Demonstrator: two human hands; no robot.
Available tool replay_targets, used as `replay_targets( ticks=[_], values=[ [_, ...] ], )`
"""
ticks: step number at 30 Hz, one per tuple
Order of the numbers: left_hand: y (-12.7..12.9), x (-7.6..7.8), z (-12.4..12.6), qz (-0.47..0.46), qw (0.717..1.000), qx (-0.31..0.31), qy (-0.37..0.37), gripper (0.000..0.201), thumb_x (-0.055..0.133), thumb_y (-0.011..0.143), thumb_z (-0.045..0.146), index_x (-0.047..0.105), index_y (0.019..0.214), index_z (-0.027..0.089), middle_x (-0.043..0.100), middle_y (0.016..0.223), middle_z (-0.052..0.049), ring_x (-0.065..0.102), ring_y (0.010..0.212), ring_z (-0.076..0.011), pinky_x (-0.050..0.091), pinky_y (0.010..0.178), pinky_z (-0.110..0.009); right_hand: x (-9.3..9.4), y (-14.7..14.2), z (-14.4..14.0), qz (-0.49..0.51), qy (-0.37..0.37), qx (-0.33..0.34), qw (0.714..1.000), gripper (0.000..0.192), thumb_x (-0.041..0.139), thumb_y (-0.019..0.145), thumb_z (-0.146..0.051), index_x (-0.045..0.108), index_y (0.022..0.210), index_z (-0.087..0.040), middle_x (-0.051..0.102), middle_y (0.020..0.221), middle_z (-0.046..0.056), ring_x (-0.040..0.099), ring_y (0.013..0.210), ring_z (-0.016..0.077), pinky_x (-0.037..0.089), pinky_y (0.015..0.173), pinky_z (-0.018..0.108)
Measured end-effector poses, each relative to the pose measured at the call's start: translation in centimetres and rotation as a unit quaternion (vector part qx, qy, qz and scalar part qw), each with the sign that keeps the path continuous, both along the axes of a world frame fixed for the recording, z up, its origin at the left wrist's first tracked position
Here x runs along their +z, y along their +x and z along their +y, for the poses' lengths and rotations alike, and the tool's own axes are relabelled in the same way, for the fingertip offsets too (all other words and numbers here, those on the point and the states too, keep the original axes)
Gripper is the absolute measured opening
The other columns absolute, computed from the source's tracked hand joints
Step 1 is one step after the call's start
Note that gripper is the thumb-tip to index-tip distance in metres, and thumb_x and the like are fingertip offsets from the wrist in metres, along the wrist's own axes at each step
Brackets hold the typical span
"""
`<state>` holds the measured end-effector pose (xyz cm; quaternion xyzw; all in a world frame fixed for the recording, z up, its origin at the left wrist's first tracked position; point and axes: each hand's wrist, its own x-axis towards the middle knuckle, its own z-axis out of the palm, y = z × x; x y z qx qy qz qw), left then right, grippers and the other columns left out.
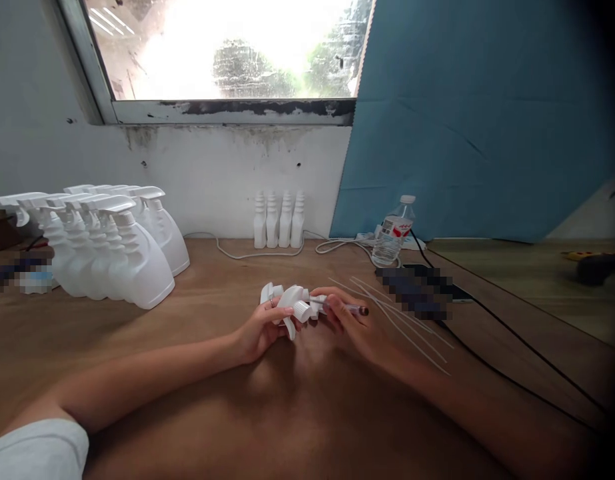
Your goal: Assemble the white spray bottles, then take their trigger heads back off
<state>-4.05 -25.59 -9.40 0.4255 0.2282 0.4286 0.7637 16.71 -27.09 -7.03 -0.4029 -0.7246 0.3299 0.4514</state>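
Both forearms reach across the brown wooden table (297, 413); left hand (260, 330) clamps a white plastic trigger sprayer head (294, 307), right hand (354, 327) pinches a thin tube (344, 309) at its collar. Keep them aligned. Finished white spray bottles (112, 253) stand far left.

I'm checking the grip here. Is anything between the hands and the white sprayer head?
Nothing visible. The left hand holds the sprayer head directly, and the right hand pinches a thin tube at its neck.

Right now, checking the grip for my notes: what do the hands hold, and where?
Left hand grips a white spray trigger head by its body; right hand pinches its thin tube.
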Motion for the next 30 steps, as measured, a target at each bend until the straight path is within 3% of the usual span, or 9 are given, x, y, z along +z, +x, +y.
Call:
replay_targets(
  ticks=[4,8,15,20,25,30],
  values=[
    [-0.3,0.0,0.5,-0.034,0.997,-0.017,-0.063,0.031,0.072,0.076,0.038,0.062,0.088,0.012,0.062,0.080,-0.006,0.056,0.068,-0.0147,0.043,0.062,-0.026,0.4,0.7,-0.3,0.040,0.078,-0.049,0.995,0.017,0.050,0.093,-0.033,0.055,0.100,-0.019,0.057,0.072,-0.001,0.051,0.058,0.0107,0.043,0.056,0.023],
    [-0.3,0.1,0.8,-0.022,0.996,-0.048,-0.072,0.038,0.059,0.085,0.050,0.056,0.075,0.013,0.052,0.060,-0.002,0.044,0.053,-0.0105,0.033,0.052,-0.023,0.7,0.9,-1.4,0.028,0.152,0.005,0.988,0.003,0.053,0.088,-0.019,0.053,0.091,-0.020,0.063,0.078,0.001,0.058,0.061,0.0116,0.046,0.056,0.024],
    [-0.1,0.1,0.4,0.023,0.998,-0.024,-0.049,0.039,0.061,0.083,0.052,0.055,0.078,0.014,0.050,0.056,0.001,0.039,0.048,-0.0088,0.026,0.047,-0.021,0.9,0.5,-1.7,-0.087,0.299,-0.004,0.950,0.012,0.055,0.081,-0.008,0.056,0.084,-0.020,0.060,0.065,-0.002,0.053,0.052,0.0094,0.038,0.051,0.022],
    [0.2,0.2,0.2,0.051,0.998,-0.011,-0.028,0.039,0.065,0.079,0.051,0.056,0.079,0.013,0.050,0.056,0.001,0.041,0.047,-0.0085,0.027,0.045,-0.020,0.9,0.5,-1.3,-0.147,0.394,0.067,0.905,0.012,0.047,0.078,-0.006,0.049,0.078,-0.018,0.048,0.061,-0.002,0.040,0.050,0.0098,0.030,0.051,0.024],
    [0.2,-0.4,0.2,0.114,0.993,-0.039,0.020,0.038,0.059,0.079,0.050,0.056,0.073,0.013,0.049,0.046,0.000,0.037,0.039,-0.0083,0.022,0.041,-0.020,1.0,-0.1,-1.6,-0.190,0.437,0.069,0.877,0.016,0.040,0.076,-0.007,0.039,0.068,-0.020,0.036,0.057,-0.002,0.030,0.047,0.0114,0.022,0.049,0.027],
    [-0.1,-0.4,0.1,0.083,0.994,-0.068,0.007,0.038,0.053,0.075,0.049,0.058,0.071,0.011,0.057,0.051,-0.006,0.051,0.047,-0.0130,0.037,0.045,-0.022,0.3,0.1,-1.4,-0.199,0.422,0.116,0.877,0.014,0.038,0.080,-0.009,0.041,0.072,-0.022,0.040,0.060,0.000,0.034,0.050,0.0133,0.026,0.052,0.027]
  ],
)
